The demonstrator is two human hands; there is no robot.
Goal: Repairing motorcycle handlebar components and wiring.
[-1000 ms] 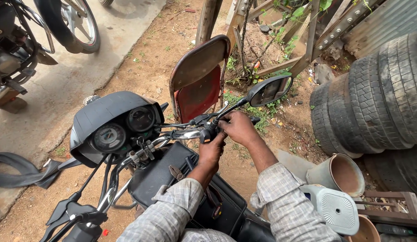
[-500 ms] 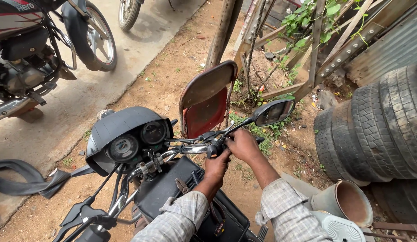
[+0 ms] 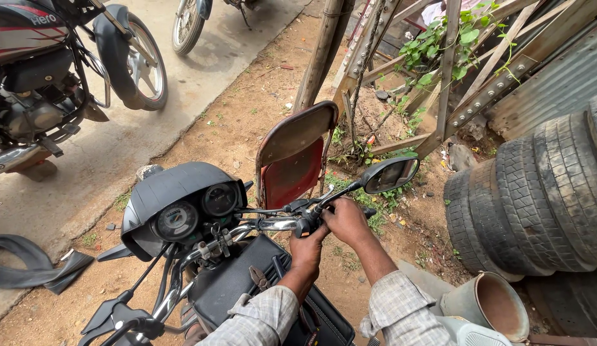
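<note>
A black motorcycle's front is below me, with its headlight cowl and two dials. My right hand is wrapped around the right handlebar grip, beside the stem of the round mirror. My left hand rests just below the handlebar's switch housing, fingers curled against it; what they grip is hidden. Both forearms wear checked sleeves. A dark tank cover lies under my arms.
An upturned red chair stands ahead of the handlebar. Stacked worn tyres are at right, with a metal pot near them. Another motorcycle is parked on the concrete at left. A rubber tube lies on the ground.
The view has tilted up and shifted, so the handlebar sits lower in the frame. Both hands stay at the right handlebar end.
</note>
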